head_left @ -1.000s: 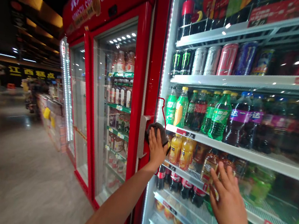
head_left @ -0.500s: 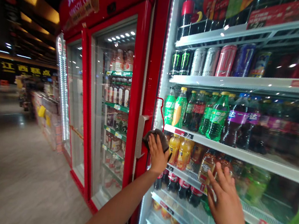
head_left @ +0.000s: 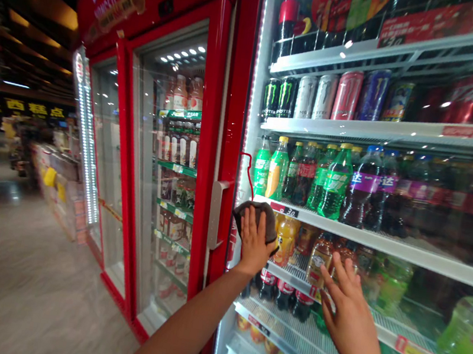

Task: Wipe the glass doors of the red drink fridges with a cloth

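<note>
Your left hand (head_left: pixel 256 245) and the grey cloth (head_left: pixel 271 219) had moved to the right of the door handle (head_left: pixel 215 215): half a second earlier the cloth lay close against the handle's side, and now a gap of red frame (head_left: pixel 232 170) stood between them. Your right hand (head_left: pixel 349 314) kept nearly the same place, well to the right of the handle and somewhat lower.

As I judged it, the first danger was that the cloth could slide out from under your palm, because it seemed to be kept there only by flat pressure against the glass door (head_left: pixel 386 254). Its loose edge, on the side away from the handle, could fold under if you pressed unevenly. A move back toward the handle could also make the cloth catch on it, since the handle stood out from the frame.

About the grip: your left hand was laid flat, the fingers long and a little apart, and it covered the cloth without curling around it; your thumb's hold I could not tell. Your right hand was wide open, with spread fingers, and held nothing. Whether its fingertips touched the glass, I could not tell.
</note>
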`<move>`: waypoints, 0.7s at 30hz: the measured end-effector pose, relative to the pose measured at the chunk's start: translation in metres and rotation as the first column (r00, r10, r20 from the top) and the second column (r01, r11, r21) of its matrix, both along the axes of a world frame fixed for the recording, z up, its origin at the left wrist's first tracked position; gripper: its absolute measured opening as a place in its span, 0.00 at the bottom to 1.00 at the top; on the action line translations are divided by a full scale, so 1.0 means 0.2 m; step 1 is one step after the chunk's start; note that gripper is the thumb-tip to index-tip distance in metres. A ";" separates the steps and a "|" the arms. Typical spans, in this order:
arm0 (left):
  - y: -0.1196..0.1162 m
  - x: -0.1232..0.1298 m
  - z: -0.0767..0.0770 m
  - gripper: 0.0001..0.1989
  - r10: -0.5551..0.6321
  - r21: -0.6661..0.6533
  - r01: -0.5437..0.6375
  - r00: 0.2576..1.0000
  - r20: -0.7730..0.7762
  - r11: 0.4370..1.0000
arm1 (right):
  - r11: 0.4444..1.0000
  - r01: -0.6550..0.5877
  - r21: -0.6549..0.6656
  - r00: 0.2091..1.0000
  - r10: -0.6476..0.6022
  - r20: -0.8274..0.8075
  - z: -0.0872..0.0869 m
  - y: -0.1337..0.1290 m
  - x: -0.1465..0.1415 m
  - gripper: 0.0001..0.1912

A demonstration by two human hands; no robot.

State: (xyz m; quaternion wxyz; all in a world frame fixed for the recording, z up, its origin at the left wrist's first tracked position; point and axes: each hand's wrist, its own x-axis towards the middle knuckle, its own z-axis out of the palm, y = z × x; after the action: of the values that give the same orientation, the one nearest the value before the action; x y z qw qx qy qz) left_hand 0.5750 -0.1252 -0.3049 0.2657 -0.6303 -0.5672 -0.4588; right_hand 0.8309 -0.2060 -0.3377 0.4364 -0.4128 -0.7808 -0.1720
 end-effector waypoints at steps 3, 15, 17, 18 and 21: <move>0.00 -0.12 0.01 0.47 -0.145 -0.036 0.140 0.955 -0.258 0.989 | 1.000 -0.020 0.000 0.999 0.020 0.029 -0.01 0.02 0.03 0.25; 0.06 0.07 0.32 0.51 -0.046 0.101 0.063 0.987 -0.155 0.993 | 1.000 -0.006 -0.017 0.999 0.007 0.043 0.02 0.00 0.01 0.27; 0.02 -0.01 0.15 0.48 -0.186 -0.014 0.193 0.917 -0.352 0.981 | 0.999 -0.022 -0.026 0.998 0.023 0.052 0.03 -0.01 0.02 0.27; 0.01 -0.06 0.09 0.44 -0.243 -0.073 0.234 0.876 -0.416 0.970 | 0.999 -0.029 -0.036 0.998 0.031 0.062 0.03 -0.02 0.04 0.27; 0.01 -0.17 0.05 0.36 -0.296 -0.178 0.239 0.837 -0.460 0.955 | 0.997 -0.037 -0.073 0.995 0.044 0.089 0.03 -0.06 0.08 0.26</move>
State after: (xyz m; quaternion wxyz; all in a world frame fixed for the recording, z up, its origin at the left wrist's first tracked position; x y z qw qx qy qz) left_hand 0.5405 -0.1237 -0.2951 0.2954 -0.8114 -0.4145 -0.2874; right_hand 0.8466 -0.2182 -0.3315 0.3887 -0.4040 -0.8137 -0.1537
